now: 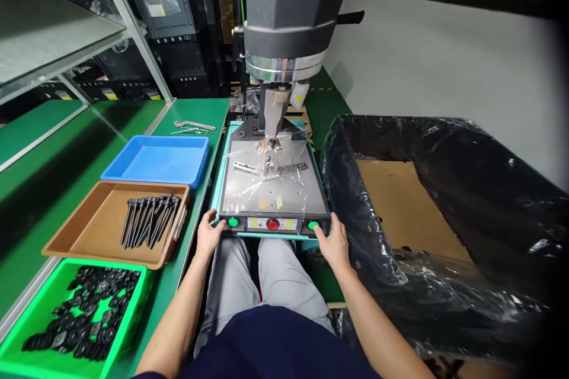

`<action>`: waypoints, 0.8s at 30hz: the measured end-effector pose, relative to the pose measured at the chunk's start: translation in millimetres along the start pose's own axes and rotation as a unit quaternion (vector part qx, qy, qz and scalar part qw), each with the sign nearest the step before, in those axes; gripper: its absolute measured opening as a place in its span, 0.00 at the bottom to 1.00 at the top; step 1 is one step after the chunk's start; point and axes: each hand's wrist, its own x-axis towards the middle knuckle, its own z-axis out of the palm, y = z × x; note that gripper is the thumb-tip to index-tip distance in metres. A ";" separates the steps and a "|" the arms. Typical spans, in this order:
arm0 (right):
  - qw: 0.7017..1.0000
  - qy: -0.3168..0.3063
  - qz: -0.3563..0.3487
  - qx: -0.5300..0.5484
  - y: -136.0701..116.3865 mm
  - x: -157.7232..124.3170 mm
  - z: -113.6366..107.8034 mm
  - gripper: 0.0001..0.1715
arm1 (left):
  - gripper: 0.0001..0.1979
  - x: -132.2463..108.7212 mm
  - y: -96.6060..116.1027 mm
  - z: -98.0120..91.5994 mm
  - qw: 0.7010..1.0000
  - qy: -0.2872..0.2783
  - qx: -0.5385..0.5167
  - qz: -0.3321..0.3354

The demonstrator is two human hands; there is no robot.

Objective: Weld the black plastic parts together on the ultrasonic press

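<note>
A bench press machine with a grey metal base plate (240,195) stands in front of me. My left hand (208,233) rests at the base's front left corner, fingers along the side and thumb beside the left green button (233,222). At the opposite corner is my right hand (335,243), its thumb on the right green button (313,225) and its fingers apart along the side. Neither hand holds a loose object. Between the buttons sits a red button (272,224). Under the press head (284,41), clear plastic film partly hides the fixture (269,157).
On the green bench at left stand a blue tray (155,160), a brown tray (98,213) with black rod-like parts (149,222), and a green bin (144,290) of small black parts (89,314). A wrench (195,125) lies behind. At right, a large black-lined box (355,213) contains cardboard.
</note>
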 end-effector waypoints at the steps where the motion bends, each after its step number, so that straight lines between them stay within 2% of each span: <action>1: 1.000 -0.013 0.002 0.001 3.9 -3.1 3.2 0.43 | 0.28 -6.2 -5.4 1.5 1.000 -0.021 0.016 -0.004; 3: 1.000 -0.015 0.001 0.014 7.4 -4.9 7.8 0.45 | 0.30 -10.9 -9.5 4.4 0.999 -0.035 0.038 0.002; 15: 0.999 0.021 0.006 0.023 12.4 -1.7 22.0 0.43 | 0.30 -1.0 -21.7 11.6 0.992 -0.010 0.123 0.030; 24: 0.998 -0.009 0.000 0.062 16.2 -1.2 16.6 0.44 | 0.38 3.9 -30.0 7.0 0.997 -0.049 0.047 0.025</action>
